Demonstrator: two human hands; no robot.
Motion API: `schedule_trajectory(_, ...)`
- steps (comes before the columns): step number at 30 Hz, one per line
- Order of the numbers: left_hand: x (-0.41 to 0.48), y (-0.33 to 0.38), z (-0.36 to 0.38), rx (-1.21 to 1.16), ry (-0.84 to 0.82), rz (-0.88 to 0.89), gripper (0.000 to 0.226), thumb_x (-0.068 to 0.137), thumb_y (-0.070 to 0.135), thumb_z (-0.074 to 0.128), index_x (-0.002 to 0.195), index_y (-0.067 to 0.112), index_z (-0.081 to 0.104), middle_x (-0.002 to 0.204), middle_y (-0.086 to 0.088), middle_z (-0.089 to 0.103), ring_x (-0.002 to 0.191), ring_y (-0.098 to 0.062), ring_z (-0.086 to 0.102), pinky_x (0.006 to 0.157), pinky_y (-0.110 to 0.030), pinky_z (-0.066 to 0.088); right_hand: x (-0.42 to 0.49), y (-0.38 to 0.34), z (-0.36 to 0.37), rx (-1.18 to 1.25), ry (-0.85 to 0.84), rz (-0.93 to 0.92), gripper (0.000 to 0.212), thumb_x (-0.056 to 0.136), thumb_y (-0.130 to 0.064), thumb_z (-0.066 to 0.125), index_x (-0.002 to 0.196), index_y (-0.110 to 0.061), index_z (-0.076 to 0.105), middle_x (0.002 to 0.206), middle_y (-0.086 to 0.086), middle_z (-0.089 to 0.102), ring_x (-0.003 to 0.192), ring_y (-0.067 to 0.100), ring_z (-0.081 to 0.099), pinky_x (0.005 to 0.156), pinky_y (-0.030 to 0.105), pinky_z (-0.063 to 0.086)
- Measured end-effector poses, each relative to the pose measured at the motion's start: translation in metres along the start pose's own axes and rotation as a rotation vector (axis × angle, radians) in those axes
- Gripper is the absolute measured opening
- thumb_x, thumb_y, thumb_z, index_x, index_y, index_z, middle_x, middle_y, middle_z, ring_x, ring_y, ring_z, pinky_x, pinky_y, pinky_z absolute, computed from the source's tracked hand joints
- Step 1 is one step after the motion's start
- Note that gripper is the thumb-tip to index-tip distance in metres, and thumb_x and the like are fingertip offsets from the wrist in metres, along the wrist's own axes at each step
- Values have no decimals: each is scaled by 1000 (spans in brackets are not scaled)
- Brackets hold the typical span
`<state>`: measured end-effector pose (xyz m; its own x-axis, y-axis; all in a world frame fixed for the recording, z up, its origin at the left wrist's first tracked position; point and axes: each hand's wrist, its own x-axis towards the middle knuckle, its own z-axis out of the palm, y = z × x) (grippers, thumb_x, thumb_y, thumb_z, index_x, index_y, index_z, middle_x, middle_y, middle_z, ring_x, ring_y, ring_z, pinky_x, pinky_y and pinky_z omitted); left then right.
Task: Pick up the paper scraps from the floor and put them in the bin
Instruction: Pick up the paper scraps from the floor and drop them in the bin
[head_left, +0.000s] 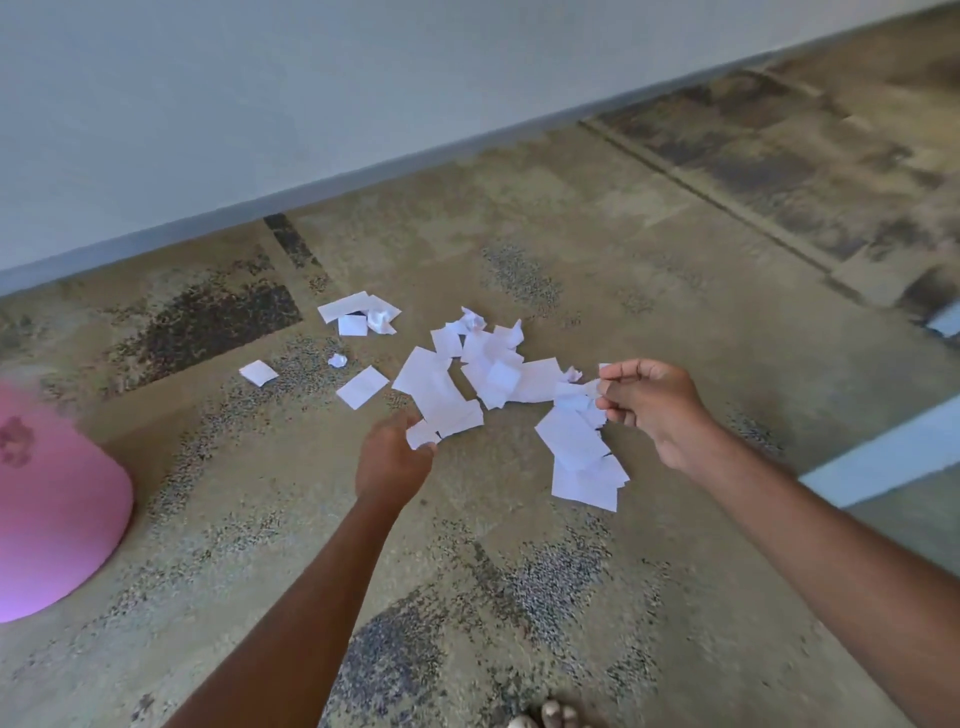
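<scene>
No text, label or number is legible anywhere here.

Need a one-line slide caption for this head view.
Both hands, left hand and right hand, pinch paper scraps off the patterned floor; pink bin waits at left.

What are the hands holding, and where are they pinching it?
The left hand pinches a small white paper scrap by its near edge. The right hand pinches a crumpled white paper scrap at its right end.

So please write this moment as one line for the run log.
left hand: pinching paper scrap | right hand: pinching scraps | pile: on carpet | pink bin: left edge
</scene>
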<state>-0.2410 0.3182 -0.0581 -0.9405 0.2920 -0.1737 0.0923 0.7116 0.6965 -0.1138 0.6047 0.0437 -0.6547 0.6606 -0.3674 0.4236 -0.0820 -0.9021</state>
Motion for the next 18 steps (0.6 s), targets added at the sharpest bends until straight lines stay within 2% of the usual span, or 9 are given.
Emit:
schedule_trajectory(3,11,-13,16,151,0,7,59,83,24,84,138,19,67,128,-10,71,123,-36,62,99,-47,55,14,21,-18,-31,41,55,13,96,6,71,106,-2,72,88,13,73,68,17,72,61,25,60)
schedule_trajectory(6,13,-11,23,330,19,-20,64,86,33,84,144,21,61,139,-7,60,132,-34,51,99,-49,53,22,36,-30,-62,38,89,16,95,6,71,108,-2,71,94,14,75,71,20,72,64,28,60)
schedule_trajectory(14,22,-15,25,348,-13,-25,58,83,29,88,134,15,66,135,-12,59,129,-35,49,100,-47,49,37,59,-34,-135,12,133,18,93,6,72,109,-1,71,95,14,77,73,21,69,65,31,57)
schedule_trajectory(18,25,-17,22,343,-25,13,41,93,27,74,130,12,66,132,-14,59,122,-38,55,96,-48,52,45,72,-26,-244,-9,136,17,90,1,76,103,-9,72,101,15,78,78,21,67,70,36,56)
